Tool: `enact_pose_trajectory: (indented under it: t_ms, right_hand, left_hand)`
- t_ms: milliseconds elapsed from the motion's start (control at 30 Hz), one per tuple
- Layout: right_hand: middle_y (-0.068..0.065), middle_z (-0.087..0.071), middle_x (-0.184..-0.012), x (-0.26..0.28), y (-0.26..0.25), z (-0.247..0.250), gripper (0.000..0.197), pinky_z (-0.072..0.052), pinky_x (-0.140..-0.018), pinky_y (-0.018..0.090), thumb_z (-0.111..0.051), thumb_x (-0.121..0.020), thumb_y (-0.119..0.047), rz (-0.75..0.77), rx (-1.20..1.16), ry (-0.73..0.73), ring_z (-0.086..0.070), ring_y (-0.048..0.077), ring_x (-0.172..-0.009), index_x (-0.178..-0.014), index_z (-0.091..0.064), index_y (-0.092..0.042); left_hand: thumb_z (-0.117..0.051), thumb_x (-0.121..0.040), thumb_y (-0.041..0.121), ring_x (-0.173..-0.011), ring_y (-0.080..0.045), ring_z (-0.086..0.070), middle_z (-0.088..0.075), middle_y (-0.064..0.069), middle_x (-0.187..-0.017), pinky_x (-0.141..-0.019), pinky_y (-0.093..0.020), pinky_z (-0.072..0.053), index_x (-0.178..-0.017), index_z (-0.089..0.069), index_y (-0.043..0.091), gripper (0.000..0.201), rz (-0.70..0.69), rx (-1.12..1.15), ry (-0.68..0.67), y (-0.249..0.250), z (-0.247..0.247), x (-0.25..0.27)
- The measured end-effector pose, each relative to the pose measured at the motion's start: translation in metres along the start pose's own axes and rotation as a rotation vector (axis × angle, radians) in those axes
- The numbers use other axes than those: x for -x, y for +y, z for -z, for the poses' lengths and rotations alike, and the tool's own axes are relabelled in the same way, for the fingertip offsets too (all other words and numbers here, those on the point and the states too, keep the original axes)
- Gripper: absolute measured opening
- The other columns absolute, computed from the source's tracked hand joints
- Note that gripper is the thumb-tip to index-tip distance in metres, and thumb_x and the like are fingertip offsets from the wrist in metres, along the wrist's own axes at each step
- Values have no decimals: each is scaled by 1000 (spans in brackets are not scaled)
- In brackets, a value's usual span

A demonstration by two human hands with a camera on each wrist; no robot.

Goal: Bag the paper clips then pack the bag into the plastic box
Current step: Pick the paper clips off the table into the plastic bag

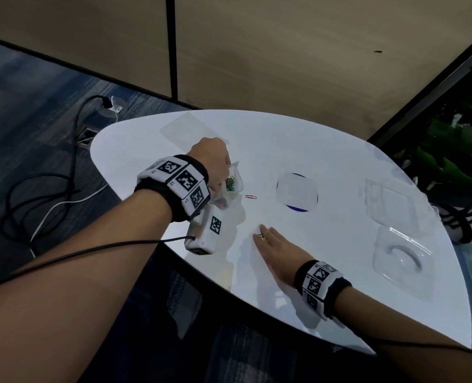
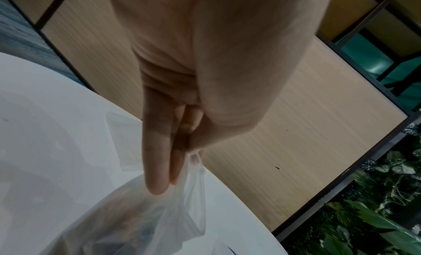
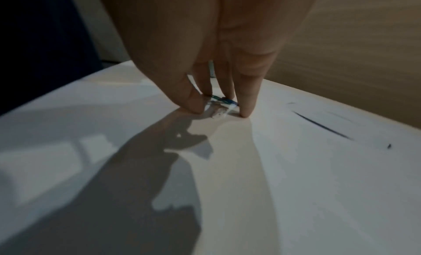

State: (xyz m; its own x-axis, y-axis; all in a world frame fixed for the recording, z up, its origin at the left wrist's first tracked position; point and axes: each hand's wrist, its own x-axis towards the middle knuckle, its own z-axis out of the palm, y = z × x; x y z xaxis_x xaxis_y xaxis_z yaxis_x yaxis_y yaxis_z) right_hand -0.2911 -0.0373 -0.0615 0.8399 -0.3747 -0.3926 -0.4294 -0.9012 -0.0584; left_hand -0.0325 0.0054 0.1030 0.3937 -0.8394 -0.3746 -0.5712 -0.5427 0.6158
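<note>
My left hand (image 1: 212, 164) pinches the rim of a clear plastic bag (image 1: 233, 183) and holds it up just above the white table (image 1: 326, 150); several coloured paper clips show inside. In the left wrist view the left hand (image 2: 182, 151) grips the bag (image 2: 189, 201) between thumb and fingers. A red paper clip (image 1: 251, 196) lies loose beside the bag. Near the front edge my right hand (image 1: 268, 239) has its fingertips down on the table, pinching a few paper clips (image 1: 261, 235). The right wrist view shows a blue clip (image 3: 224, 100) between thumb and fingertips (image 3: 244, 107). The clear plastic box (image 1: 297, 192) stands mid-table.
A clear lid or tray (image 1: 389, 200) and another clear container (image 1: 400, 258) lie at the table's right end. Flat spare bags (image 1: 187, 128) lie at the far left edge. Cables (image 1: 49, 189) trail on the carpet at left; plants (image 1: 456, 150) stand at right.
</note>
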Motion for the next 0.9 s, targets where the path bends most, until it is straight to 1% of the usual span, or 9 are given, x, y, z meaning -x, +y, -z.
enact_pose_trajectory:
  t_ms: [100, 167, 300, 367, 433, 567, 633, 767, 900]
  right_hand:
    - [27, -43, -138, 9, 11, -1, 66, -49, -99, 50, -60, -68, 8, 244, 197, 121, -51, 46, -123, -133, -48, 10]
    - [24, -50, -135, 15, 17, 0, 59, -51, -96, 48, -63, -73, 6, 348, 233, 208, -56, 43, -119, -131, -53, 7]
    - [20, -64, -120, 15, 21, -3, 43, -60, -73, 39, -75, -76, -9, 305, 109, 298, -67, 36, -100, -118, -65, -4]
    - [16, -68, -112, 11, 21, -3, 38, -59, -56, 36, -78, -70, -8, 308, 108, 299, -70, 31, -88, -107, -70, -4]
    - [13, -70, -106, 8, 22, -2, 33, -57, -48, 34, -78, -67, -8, 304, 129, 309, -70, 29, -80, -99, -73, -5]
    - [8, -69, -96, 2, 22, -6, 18, -53, -43, 32, -74, -68, -9, 229, 159, 274, -66, 26, -67, -85, -72, -8]
    - [11, -66, -95, 2, 21, -8, 12, -52, -42, 33, -70, -72, -7, 213, 147, 285, -65, 28, -68, -84, -70, -5]
    - [11, -67, -101, 12, 25, -11, 20, -55, -45, 31, -67, -74, -8, 234, 137, 318, -67, 25, -76, -93, -71, -3]
    - [3, -65, -83, 11, 24, -4, 19, -51, -40, 28, -51, -83, -12, 123, 100, 315, -61, 21, -61, -77, -69, -10]
  left_hand:
    - [-58, -90, -2, -103, -35, -72, -73, -20, -112, -93, -44, -59, -120, -70, 4, 32, -6, -1, -1, 0, 0, 1]
    - [-63, -88, -2, -101, -35, -73, -74, -20, -110, -92, -43, -60, -119, -70, 4, 33, -6, -5, -6, 0, 1, 0]
    - [-64, -86, -3, -99, -35, -74, -75, -20, -106, -91, -43, -60, -118, -70, 2, 32, 2, -4, -13, -1, 1, 0]
    - [-59, -89, -4, -100, -36, -73, -74, -21, -107, -91, -44, -60, -117, -71, 1, 31, -2, -8, -3, 0, 1, 0]
    - [-57, -91, -4, -102, -36, -72, -74, -21, -109, -92, -44, -60, -118, -71, 2, 31, -3, -8, 2, 0, 0, -1]
    - [-58, -91, -3, -104, -35, -72, -73, -19, -111, -93, -43, -59, -119, -70, 4, 31, 1, 6, 6, 0, 0, 0]
    - [-58, -92, -3, -104, -34, -72, -74, -19, -110, -93, -43, -59, -119, -70, 4, 31, 3, 9, 7, 0, -1, 0]
    - [-57, -92, -2, -104, -34, -72, -74, -19, -110, -93, -43, -59, -119, -70, 4, 31, 7, 11, 6, 0, 0, 0]
    - [-56, -92, -3, -102, -35, -72, -74, -19, -109, -93, -43, -59, -118, -70, 5, 31, 2, 6, 9, 1, 0, 0]
